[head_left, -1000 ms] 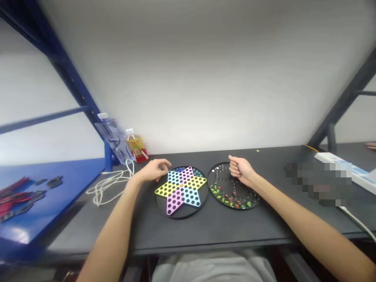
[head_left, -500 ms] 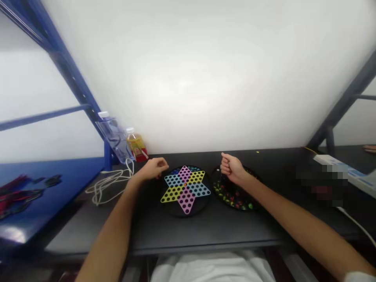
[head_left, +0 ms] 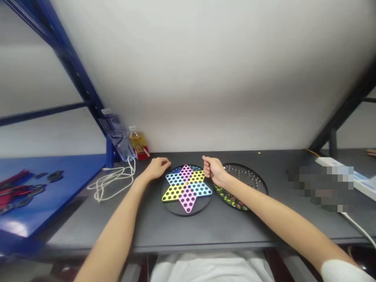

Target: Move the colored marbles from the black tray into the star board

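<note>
Marbles (head_left: 230,197) are lying in the lower part of a round black board (head_left: 252,176), just below and to the right of my right hand (head_left: 214,171). A star-shaped Chinese checkers board (head_left: 187,188), pastel coloured and round underneath, is sitting flat beside them on the worktop (head_left: 188,231), and it is showing no long axis. My right fingers (head_left: 206,162) are pressing together in a small pinch above the gap between the two boards, but I cannot tell if they are pinching something. My left hand (head_left: 158,168) is resting at the star board's upper left edge, fingers loosely curling. The right hand is lying nearer to the marbles
</note>
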Demonstrator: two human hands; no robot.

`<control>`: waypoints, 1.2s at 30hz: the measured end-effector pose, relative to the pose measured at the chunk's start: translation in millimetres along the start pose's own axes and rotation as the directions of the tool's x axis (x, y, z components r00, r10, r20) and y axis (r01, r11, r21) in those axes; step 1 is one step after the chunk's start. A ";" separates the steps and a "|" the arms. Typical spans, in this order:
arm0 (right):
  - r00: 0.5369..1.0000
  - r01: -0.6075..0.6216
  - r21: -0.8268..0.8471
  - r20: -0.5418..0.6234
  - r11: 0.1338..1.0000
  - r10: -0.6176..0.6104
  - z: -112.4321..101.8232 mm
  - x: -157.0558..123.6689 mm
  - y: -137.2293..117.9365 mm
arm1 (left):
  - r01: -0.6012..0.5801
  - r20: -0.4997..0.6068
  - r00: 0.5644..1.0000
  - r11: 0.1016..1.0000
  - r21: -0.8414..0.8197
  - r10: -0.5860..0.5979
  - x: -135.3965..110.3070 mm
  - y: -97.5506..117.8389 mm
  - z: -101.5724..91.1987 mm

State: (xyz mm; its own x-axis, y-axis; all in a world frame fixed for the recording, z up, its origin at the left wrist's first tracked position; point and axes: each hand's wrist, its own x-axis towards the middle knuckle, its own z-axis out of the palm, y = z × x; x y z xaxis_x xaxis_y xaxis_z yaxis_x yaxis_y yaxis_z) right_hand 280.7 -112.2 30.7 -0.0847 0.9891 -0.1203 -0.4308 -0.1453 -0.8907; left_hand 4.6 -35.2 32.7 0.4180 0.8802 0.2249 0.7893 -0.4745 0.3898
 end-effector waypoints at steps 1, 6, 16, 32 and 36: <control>1.000 0.011 -0.020 -0.010 1.000 -0.011 -1.0 -0.1 1.4 | -0.002 0.001 1.000 1.000 0.002 0.002 0.3 0.0 0.1; 0.998 0.060 -0.091 -0.015 0.994 -0.061 -2.5 -2.9 3.0 | -0.004 -0.002 1.000 1.000 0.000 0.004 0.9 -1.3 0.9; 0.991 0.117 -0.162 -0.047 0.980 -0.126 -1.4 -6.4 1.2 | -0.017 -0.028 0.999 1.000 -0.007 0.016 1.6 -5.0 3.4; 0.930 0.367 -0.767 0.317 0.527 -0.187 -95.9 -50.2 -55.2 | -0.009 -0.118 0.993 0.996 -0.083 -0.001 1.6 -1.7 11.6; 0.878 0.475 -0.822 0.467 0.313 -0.105 -91.5 -50.6 -45.5 | -0.006 -0.123 0.992 0.998 -0.060 -0.002 1.9 -4.0 12.7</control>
State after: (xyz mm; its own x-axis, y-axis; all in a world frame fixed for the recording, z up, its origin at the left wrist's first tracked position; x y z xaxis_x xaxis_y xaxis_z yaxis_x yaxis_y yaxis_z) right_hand 386.8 -153.5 37.2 -0.4485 0.8728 0.1926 0.5638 0.4435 -0.6967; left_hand 8.0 -31.4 20.2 0.3584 0.8726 0.3319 0.7583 -0.4795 0.4417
